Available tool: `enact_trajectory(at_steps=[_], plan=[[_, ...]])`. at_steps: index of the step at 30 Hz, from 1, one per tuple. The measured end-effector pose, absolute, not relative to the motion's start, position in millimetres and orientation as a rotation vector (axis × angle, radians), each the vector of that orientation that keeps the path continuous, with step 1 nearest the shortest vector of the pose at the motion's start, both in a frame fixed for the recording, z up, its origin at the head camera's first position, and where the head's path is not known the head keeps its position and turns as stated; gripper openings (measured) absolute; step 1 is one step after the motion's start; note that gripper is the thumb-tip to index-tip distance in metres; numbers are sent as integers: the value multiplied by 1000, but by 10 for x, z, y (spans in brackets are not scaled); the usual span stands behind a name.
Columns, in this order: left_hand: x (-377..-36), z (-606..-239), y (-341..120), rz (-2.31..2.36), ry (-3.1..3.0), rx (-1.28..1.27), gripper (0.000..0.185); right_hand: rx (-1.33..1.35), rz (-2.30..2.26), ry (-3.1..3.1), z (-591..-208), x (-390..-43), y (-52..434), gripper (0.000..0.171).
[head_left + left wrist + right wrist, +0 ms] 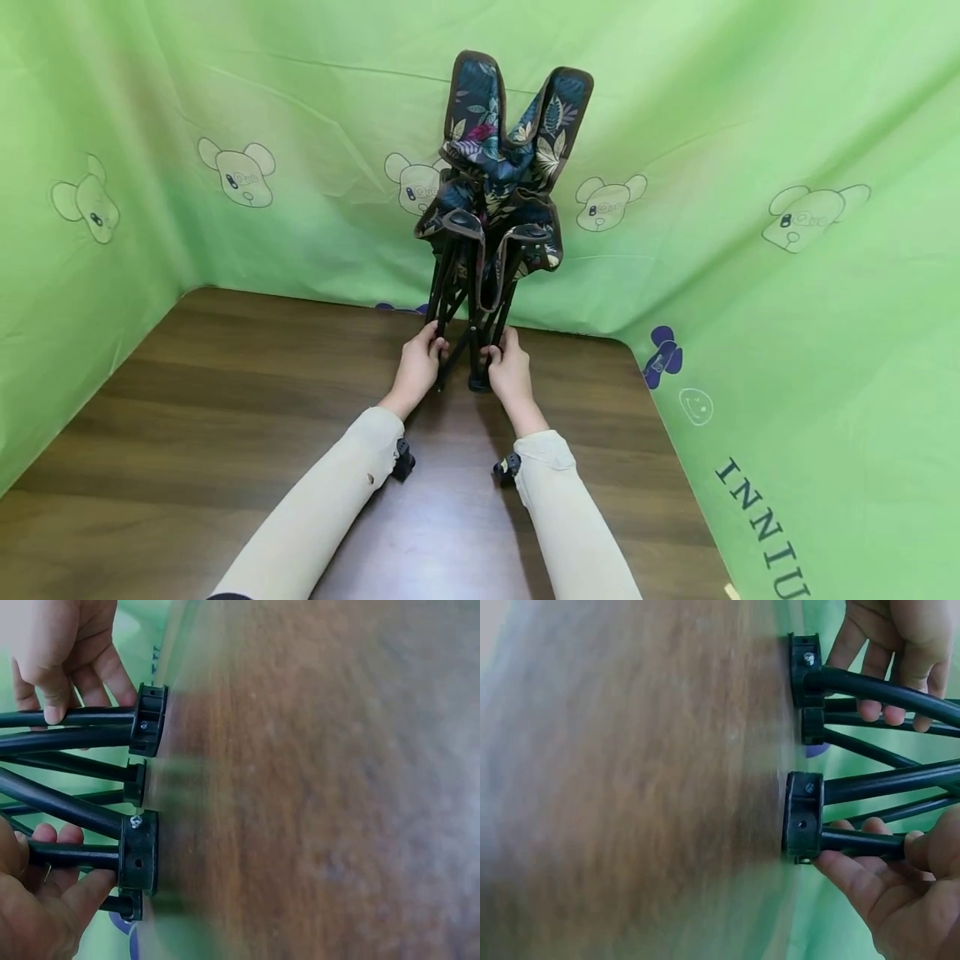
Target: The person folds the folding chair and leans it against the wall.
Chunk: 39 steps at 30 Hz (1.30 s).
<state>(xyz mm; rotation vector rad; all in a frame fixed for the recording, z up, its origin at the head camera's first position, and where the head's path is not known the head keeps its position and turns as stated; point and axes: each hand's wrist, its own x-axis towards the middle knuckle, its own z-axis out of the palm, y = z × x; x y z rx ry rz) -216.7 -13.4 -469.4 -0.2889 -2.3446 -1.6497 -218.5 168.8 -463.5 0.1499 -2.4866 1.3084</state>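
A folding camp chair (501, 171) with dark blue floral fabric stands upright, partly folded, at the far side of the wooden table. Its black tube legs (474, 333) cross below the fabric and are bunched close together. Low on the left side, my left hand (415, 367) grips a leg tube between thumb and fingers. My right hand (512, 375) holds a leg tube on the right in the same way. Black plastic feet (139, 851) at the tube ends show in the left wrist view, with my left hand (45, 900) just above one. The right wrist view shows another foot (804, 816) beside my right hand (900, 892).
Green cloth (315, 125) printed with bear heads hangs behind the table and along both sides. The brown wooden tabletop (247, 400) reaches from the chair back toward me. A small black wrist camera (403, 460) sits at my left cuff, another (507, 469) at my right.
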Motion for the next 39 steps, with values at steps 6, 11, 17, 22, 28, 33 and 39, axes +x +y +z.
enact_trajectory(at_steps=[6,11,17,22,28,33,39], plan=[[-2186,-4689,-93,-1695,-2310,-290,30,176,1303,-2498,-4616,-2170,1742,31],[-2189,-4700,-89,-1672,-2315,-302,29,158,1314,-2490,-4627,-2163,1738,32],[-2182,-4683,-88,-1663,-2331,-293,30,160,1329,-2491,-4627,-2175,1741,33],[-2167,-4680,-78,-1653,-2335,-285,30,193,1327,-2489,-4624,-2182,1767,33],[-2165,-4723,-66,-1640,-2301,-301,28,211,1330,-2502,-4640,-2180,1779,32],[-2217,-4735,-64,-1608,-2292,-304,26,200,1327,-2507,-4633,-2204,1768,33],[-2245,-4734,-66,-1632,-2310,-295,27,186,1280,-2511,-4634,-2234,1773,34]])
